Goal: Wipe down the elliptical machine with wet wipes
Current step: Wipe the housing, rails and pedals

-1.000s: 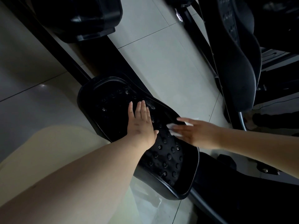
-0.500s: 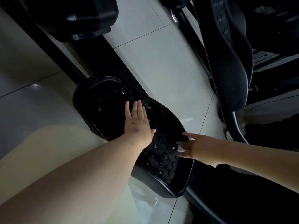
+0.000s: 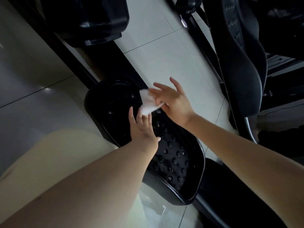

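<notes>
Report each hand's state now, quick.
Left hand: open, fingers straight, resting flat on the pedal.
Right hand: pinches the wet wipe, other fingers spread.

I swept my right hand [image 3: 174, 102] up from the pedal's [image 3: 172, 155] near right edge toward its far end. The wet wipe [image 3: 147, 104], barely showing before, came out bunched above my left hand's [image 3: 142, 130] fingertips.
</notes>
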